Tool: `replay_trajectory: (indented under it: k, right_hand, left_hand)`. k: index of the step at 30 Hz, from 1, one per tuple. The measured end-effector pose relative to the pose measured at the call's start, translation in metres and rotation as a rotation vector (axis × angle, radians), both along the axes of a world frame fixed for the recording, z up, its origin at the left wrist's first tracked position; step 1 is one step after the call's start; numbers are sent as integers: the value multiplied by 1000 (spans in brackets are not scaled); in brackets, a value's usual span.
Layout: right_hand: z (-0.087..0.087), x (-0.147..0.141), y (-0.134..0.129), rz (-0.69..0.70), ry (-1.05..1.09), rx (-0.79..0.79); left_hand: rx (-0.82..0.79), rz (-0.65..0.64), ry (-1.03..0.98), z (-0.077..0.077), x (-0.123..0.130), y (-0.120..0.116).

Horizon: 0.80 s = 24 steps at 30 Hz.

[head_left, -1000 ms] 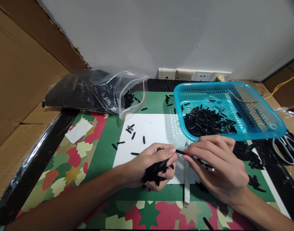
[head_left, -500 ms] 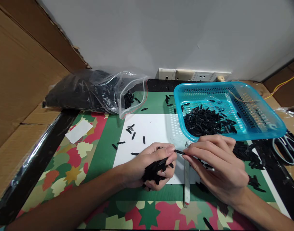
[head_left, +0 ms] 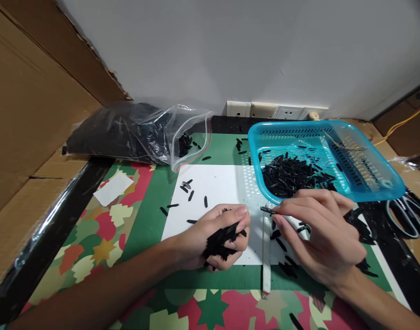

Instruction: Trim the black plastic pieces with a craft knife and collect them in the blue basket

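Observation:
My left hand is closed around a bunch of thin black strips, whose ends poke out between the fingers. Between thumb and forefinger, my right hand pinches a single black strip, held apart from the left hand. Under that strip, a white pen-like stick lies lengthwise on the white paper. Loose black strips lie on the paper around both hands, some partly hidden by the right hand. Just behind the right hand stands a blue plastic basket with a heap of black strips in it.
A clear zip bag full of black material lies open at the back left. Scissors rest at the right edge. A white paper scrap is on the patterned mat. Wall sockets are behind, cardboard at left.
My right hand has moved right, away from the left hand, with the strip pinched in it. The strip's end has come clear of the left fingertips. The left hand stays nearly still.

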State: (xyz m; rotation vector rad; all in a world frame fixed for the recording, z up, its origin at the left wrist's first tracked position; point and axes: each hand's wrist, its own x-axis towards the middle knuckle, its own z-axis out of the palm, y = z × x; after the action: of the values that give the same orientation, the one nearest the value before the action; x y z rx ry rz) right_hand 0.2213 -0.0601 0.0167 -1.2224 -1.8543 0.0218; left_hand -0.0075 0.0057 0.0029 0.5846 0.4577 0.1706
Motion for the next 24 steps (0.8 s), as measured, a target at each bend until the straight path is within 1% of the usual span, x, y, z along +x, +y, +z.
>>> replay_trajectory:
  k: [2,4,6,8,9,10,11,12,14,16,17,18,20,24]
  right_hand:
    - [0,3,2,-6,-31,34]
    - [-2,8,5,-68,-86,103]
    - [-4,15,9,-211,-141,175]
    - [-5,20,12,-374,-179,201]
    - [-6,21,13,-425,-192,202]
    - [-7,21,13,-439,-204,199]
    - [-8,18,11,-411,-218,191]
    - [-9,15,9,-350,-230,186]
    - [-13,5,2,-158,-240,171]
    - [-17,-6,-5,36,-227,193]
    - [-20,-11,-8,121,-242,207]
    - [-22,-14,-10,173,-252,224]
    - [-26,-18,-13,225,-274,226]
    - [-30,-15,-16,228,-293,211]
  left_hand:
    - [-6,1,5,0,0,0]
    - [-8,0,4,0,0,0]
    - [-5,-10,-7,0,1,1]
    - [-4,-20,-9,0,1,1]
    - [-4,-23,3,0,1,1]
    - [-4,-27,24,0,1,1]
    - [-4,-35,51,0,1,0]
    - [-3,-46,80,0,1,-1]
    - [8,-71,129,1,1,-2]
    - [41,-83,172,1,1,-4]
    - [63,-84,198,2,2,-5]
    - [83,-88,225,3,2,-5]
    - [112,-103,265,4,3,-5]
    - [117,-126,263,5,4,-3]
